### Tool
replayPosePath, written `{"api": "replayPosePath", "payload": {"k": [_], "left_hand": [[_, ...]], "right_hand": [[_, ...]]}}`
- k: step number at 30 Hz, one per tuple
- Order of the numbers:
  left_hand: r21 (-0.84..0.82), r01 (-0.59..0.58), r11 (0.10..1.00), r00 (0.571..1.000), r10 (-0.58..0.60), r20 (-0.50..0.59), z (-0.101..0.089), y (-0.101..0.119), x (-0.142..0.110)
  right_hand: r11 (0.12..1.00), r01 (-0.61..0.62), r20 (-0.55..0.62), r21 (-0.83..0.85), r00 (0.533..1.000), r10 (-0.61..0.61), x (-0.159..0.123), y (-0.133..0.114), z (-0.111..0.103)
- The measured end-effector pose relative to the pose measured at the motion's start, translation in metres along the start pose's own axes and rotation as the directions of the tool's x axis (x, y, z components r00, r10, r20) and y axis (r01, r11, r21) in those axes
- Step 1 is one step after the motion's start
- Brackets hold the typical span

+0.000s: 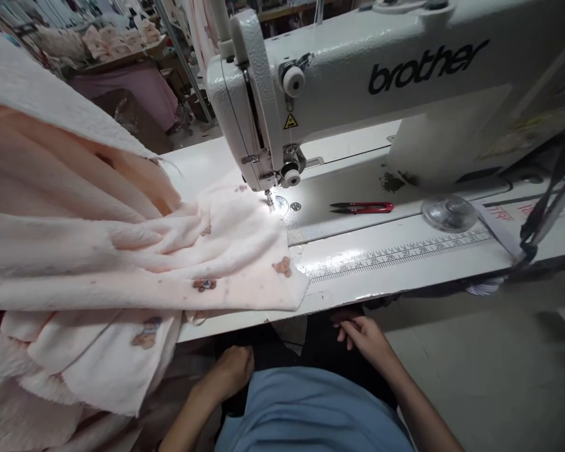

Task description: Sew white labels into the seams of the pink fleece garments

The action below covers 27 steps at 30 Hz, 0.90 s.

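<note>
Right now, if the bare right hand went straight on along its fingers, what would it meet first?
Probably the white sewing table's front edge; the right hand might pass underneath, since depth is unclear.

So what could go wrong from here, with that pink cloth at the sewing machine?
The cloth hangs off the table on the left, and neither the left hand nor the right hand holds it, so its weight might drag it askew. Its bunched folds lie near the presser foot and could get caught if it were sewn like that. The red snips lie loose, blades toward the cloth, and might snag it.
</note>
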<state>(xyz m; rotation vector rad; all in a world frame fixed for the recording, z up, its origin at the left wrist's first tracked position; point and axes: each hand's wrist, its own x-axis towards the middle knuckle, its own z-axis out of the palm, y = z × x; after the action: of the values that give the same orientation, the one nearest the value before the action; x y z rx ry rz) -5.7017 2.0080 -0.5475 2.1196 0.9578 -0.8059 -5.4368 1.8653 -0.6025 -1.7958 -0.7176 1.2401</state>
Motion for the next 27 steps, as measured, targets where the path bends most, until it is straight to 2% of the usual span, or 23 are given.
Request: {"api": "replayPosePath", "payload": {"k": [2, 4, 6, 8, 10, 12, 13, 14, 15, 16, 18, 23, 25, 27], "left_hand": [[-0.002, -0.005, 1.000, 1.000, 0.005, -0.006, -0.007, 0.011, -0.011], [-0.043, -0.067, 0.997, 0.998, 0.066, -0.023, -0.024, 0.028, -0.033], [-0.155, -0.198, 0.968, 0.979, 0.189, -0.075, -0.047, 0.050, -0.063], [-0.259, -0.340, 0.904, 0.936, 0.300, -0.182, -0.069, 0.070, -0.094], [-0.317, -0.473, 0.822, 0.838, 0.308, -0.451, -0.084, 0.083, -0.118], [-0.307, -0.567, 0.764, 0.658, 0.196, -0.727, -0.089, 0.089, -0.131], [-0.288, -0.593, 0.752, 0.562, 0.130, -0.817, -0.089, 0.091, -0.134], [-0.262, -0.612, 0.746, 0.486, 0.093, -0.869, -0.088, 0.091, -0.135], [-0.224, -0.632, 0.742, 0.433, 0.099, -0.896, -0.086, 0.091, -0.133], [-0.179, -0.651, 0.737, 0.400, 0.133, -0.907, -0.084, 0.091, -0.131], [-0.099, -0.675, 0.731, 0.377, 0.226, -0.898, -0.078, 0.091, -0.124], [-0.018, -0.670, 0.742, 0.392, 0.333, -0.858, -0.068, 0.095, -0.103], [0.040, -0.670, 0.741, 0.359, 0.371, -0.856, -0.069, 0.095, -0.096], [0.102, -0.675, 0.731, 0.307, 0.403, -0.862, -0.072, 0.094, -0.091]], "right_hand": [[1.000, 0.022, -0.037, 0.021, 0.999, -0.021, -0.001, 0.004, 0.004], [0.998, 0.050, -0.057, 0.026, 0.997, -0.049, -0.004, 0.005, 0.003], [0.996, 0.086, -0.060, 0.024, 0.995, -0.085, -0.009, 0.002, -0.001], [0.991, 0.131, -0.055, 0.026, 0.990, -0.130, -0.015, -0.002, -0.004], [0.984, 0.177, -0.053, 0.035, 0.983, -0.175, -0.021, -0.005, -0.005], [0.976, 0.214, -0.058, 0.048, 0.976, -0.211, -0.026, -0.005, -0.004], [0.972, 0.227, -0.061, 0.054, 0.973, -0.224, -0.027, -0.005, -0.004], [0.970, 0.236, -0.062, 0.061, 0.971, -0.233, -0.029, -0.003, -0.004], [0.968, 0.242, -0.063, 0.067, 0.969, -0.238, -0.030, -0.001, -0.005], [0.967, 0.244, -0.060, 0.072, 0.969, -0.240, -0.031, 0.001, -0.006], [0.968, 0.237, -0.054, 0.081, 0.971, -0.233, -0.034, 0.006, -0.010], [0.974, 0.197, -0.065, 0.113, 0.979, -0.191, -0.039, 0.013, -0.017], [0.974, 0.185, -0.075, 0.130, 0.981, -0.177, -0.039, 0.014, -0.015], [0.974, 0.174, -0.086, 0.148, 0.983, -0.162, -0.037, 0.014, -0.012]]}}
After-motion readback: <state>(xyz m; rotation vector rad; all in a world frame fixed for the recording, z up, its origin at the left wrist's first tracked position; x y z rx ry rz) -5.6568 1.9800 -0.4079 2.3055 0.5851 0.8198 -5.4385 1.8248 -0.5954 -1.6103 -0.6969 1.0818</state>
